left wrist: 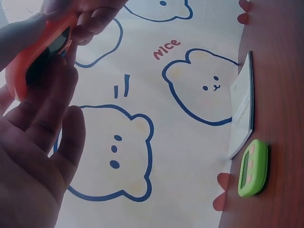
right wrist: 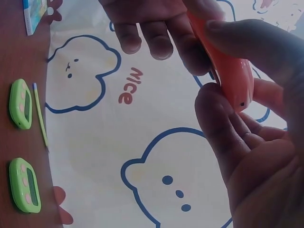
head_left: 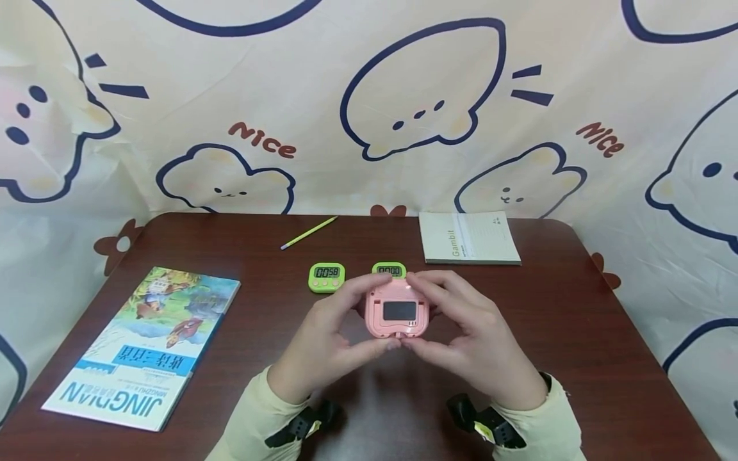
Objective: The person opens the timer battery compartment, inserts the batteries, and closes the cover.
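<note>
Both hands hold a small pink handheld device (head_left: 399, 312) with rounded corners and a dark rectangular panel turned toward the head camera. The left hand (head_left: 331, 342) grips its left side, thumb at the bottom edge and fingers at the top. On the opposite side the right hand (head_left: 473, 333) grips it the same way. In the left wrist view the device (left wrist: 47, 54) shows a black face on its far side. Two green digital timers stand just beyond: one timer (head_left: 327, 277) reads 00:58; the other timer (head_left: 389, 269) is partly covered by the device and fingers.
A blue and white book (head_left: 144, 346) lies at the left of the brown table (head_left: 576, 358). A green pencil (head_left: 309, 232) and a pale notebook (head_left: 469, 238) lie near the back edge. A cartoon-printed cloth (head_left: 323, 96) hangs behind and beside the table.
</note>
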Demonstrator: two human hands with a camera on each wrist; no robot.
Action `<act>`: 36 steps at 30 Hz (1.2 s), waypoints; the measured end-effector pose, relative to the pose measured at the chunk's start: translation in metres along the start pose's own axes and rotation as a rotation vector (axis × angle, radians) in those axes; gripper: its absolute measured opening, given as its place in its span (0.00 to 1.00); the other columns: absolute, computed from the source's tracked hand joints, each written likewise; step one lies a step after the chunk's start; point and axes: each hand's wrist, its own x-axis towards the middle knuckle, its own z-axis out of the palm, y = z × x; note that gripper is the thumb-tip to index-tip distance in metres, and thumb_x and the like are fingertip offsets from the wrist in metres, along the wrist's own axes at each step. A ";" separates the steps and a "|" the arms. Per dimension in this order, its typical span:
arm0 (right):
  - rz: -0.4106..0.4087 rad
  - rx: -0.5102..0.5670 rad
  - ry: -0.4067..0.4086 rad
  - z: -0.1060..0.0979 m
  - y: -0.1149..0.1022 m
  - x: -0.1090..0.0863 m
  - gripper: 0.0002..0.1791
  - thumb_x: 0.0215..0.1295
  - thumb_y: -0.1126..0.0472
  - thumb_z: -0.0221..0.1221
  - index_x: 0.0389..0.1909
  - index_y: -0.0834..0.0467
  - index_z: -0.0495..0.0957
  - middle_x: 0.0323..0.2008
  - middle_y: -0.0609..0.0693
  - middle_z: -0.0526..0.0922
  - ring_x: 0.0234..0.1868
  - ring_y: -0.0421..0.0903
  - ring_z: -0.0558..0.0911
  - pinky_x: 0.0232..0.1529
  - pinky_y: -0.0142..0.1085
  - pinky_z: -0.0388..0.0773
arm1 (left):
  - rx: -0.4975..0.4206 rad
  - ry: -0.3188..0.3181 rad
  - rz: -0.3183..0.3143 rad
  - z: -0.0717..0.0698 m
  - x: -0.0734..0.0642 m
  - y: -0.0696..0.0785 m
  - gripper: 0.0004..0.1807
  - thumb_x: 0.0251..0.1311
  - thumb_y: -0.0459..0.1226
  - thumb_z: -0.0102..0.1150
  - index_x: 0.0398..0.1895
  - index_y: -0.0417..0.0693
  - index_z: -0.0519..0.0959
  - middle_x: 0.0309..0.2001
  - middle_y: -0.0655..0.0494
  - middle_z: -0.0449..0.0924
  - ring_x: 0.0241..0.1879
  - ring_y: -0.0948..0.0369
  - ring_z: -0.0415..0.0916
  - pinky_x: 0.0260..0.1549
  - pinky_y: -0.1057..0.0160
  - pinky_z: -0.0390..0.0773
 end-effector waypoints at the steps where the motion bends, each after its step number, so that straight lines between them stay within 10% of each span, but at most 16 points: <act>1: 0.013 -0.011 -0.006 0.000 0.000 0.000 0.41 0.48 0.66 0.77 0.66 0.58 0.75 0.57 0.51 0.78 0.47 0.42 0.79 0.45 0.27 0.80 | 0.015 0.000 -0.001 0.000 0.000 0.000 0.43 0.46 0.33 0.80 0.68 0.47 0.69 0.53 0.55 0.81 0.45 0.63 0.77 0.41 0.63 0.83; 9: 0.065 0.009 -0.023 0.002 -0.003 0.000 0.40 0.46 0.67 0.78 0.64 0.58 0.76 0.57 0.50 0.78 0.48 0.42 0.79 0.45 0.28 0.82 | 0.071 -0.016 -0.026 -0.003 -0.001 0.000 0.43 0.45 0.36 0.82 0.67 0.50 0.70 0.59 0.55 0.80 0.48 0.62 0.79 0.44 0.62 0.83; 22: 0.040 0.093 0.002 0.004 0.001 0.000 0.38 0.48 0.70 0.76 0.63 0.57 0.76 0.57 0.51 0.77 0.49 0.44 0.80 0.44 0.31 0.83 | -0.089 -0.026 -0.040 0.001 0.001 -0.002 0.42 0.50 0.30 0.77 0.69 0.46 0.67 0.55 0.53 0.82 0.48 0.61 0.80 0.44 0.61 0.84; 36: 0.108 0.206 0.264 0.011 -0.003 0.002 0.13 0.59 0.77 0.65 0.39 0.58 0.84 0.40 0.50 0.83 0.43 0.46 0.81 0.43 0.31 0.81 | -0.073 -0.110 -0.028 0.006 0.000 0.003 0.39 0.50 0.31 0.78 0.65 0.46 0.68 0.56 0.54 0.81 0.46 0.64 0.81 0.46 0.63 0.84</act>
